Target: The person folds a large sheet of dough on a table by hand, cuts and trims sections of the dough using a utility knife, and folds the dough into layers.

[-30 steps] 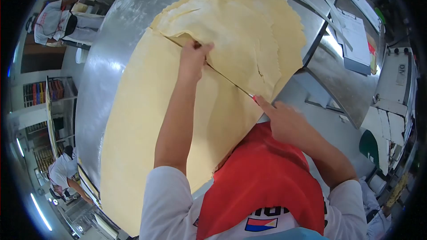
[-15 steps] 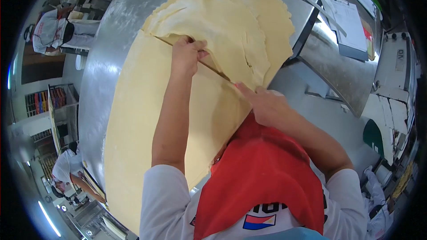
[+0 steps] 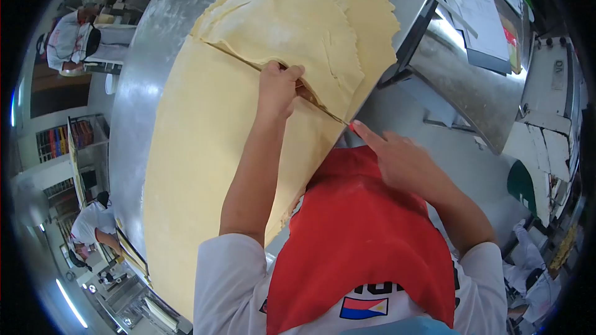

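A large, thin sheet of pale dough (image 3: 198,149) covers much of the steel table. A long straight cut runs across it from the far left edge to the near right edge. My left hand (image 3: 278,89) is closed on the lifted edge of the upper dough piece (image 3: 298,15), beside the cut. My right hand (image 3: 400,156) grips a small knife (image 3: 351,126); a bit of its red handle shows, and its thin blade lies at the right end of the cut. The rest of the handle is hidden in my fingers.
The floury steel table (image 3: 139,93) extends to the left. A clipboard with papers (image 3: 481,28) lies on a metal surface at right, near long metal strips (image 3: 450,3). Co-workers (image 3: 71,40) stand at the left, and another person (image 3: 531,273) is at lower right.
The knife and my right hand have moved right and nearer to me, lengthening the cut to the dough's edge. My left hand has shifted right along the cut, still holding the dough.
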Available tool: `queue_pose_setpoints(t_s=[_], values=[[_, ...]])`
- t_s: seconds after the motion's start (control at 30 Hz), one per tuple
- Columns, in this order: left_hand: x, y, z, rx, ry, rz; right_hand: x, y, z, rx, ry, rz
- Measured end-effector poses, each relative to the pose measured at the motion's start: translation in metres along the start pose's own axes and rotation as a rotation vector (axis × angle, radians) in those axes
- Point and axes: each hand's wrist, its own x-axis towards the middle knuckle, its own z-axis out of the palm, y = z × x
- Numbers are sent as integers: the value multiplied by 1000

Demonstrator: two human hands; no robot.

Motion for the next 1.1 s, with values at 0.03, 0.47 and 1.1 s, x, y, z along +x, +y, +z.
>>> queue_pose_setpoints(t_s=[0.03,0.47,1.1], values=[[-2,-1,2,-68,-6,-17,5,1,7,-2,43,-34],[-29,-22,44,-223,85,91,-40,37,18,-5,-55,20],[44,99,4,-890,-46,313,-135,187,30,271,252,49]])
